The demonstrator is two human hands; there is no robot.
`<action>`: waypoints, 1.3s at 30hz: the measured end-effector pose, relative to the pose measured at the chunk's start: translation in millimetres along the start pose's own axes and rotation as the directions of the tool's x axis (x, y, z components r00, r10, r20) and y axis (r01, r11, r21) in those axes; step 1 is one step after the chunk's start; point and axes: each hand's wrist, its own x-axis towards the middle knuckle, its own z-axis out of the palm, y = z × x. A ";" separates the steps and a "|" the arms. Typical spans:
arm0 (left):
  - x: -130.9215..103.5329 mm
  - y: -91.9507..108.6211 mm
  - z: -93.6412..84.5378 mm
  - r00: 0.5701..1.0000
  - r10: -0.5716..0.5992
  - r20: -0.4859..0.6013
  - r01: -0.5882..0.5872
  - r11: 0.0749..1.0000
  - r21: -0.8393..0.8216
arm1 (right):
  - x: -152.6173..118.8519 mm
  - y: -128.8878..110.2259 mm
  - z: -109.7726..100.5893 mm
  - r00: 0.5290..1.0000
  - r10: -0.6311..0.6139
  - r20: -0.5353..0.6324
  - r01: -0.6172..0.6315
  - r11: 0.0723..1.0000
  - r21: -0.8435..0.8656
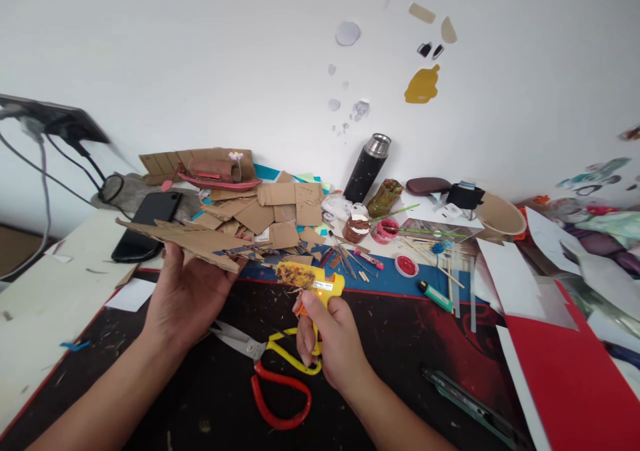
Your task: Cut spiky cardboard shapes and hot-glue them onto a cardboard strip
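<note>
My left hand (193, 297) grips a flat piece of cardboard (195, 241) from below, its thumb at the near edge. The piece has a jagged outline and is held tilted above the mat. In my right hand (330, 334) is a yellow hot glue gun (305, 276), smeared with dark residue, its nozzle pointing left at the cardboard's right end. I cannot tell whether the nozzle touches it. Under and between my hands, scissors (257, 351) with one yellow and one red handle lie on the dark mat (210, 404).
Cardboard scraps (260, 214) are heaped at the back, by a small red model boat (220, 174). A black thermos (367, 167) leans near paint jars (356, 227). A phone (145, 227) lies left; a teal cutter (436, 296), a dark green tool (470, 404) and red card (575, 377) lie right.
</note>
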 end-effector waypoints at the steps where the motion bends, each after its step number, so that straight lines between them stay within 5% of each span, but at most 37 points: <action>1: -0.1 0.1 0.5 1.000 0.004 0.002 -0.004 1.000 0.006 | 0.1 -0.1 -0.2 1.000 -0.001 0.003 0.001 1.000 -0.002; 26: 1.1 -1.5 0.9 0.998 0.060 -0.012 -0.059 0.994 0.095 | 1.0 -2.0 1.1 1.000 -0.006 -0.011 0.006 1.000 0.011; 39: 2.5 3.7 -0.4 1.000 -0.001 0.003 0.001 1.000 0.028 | 1.5 -1.7 0.9 1.000 -0.001 -0.005 0.001 1.000 0.022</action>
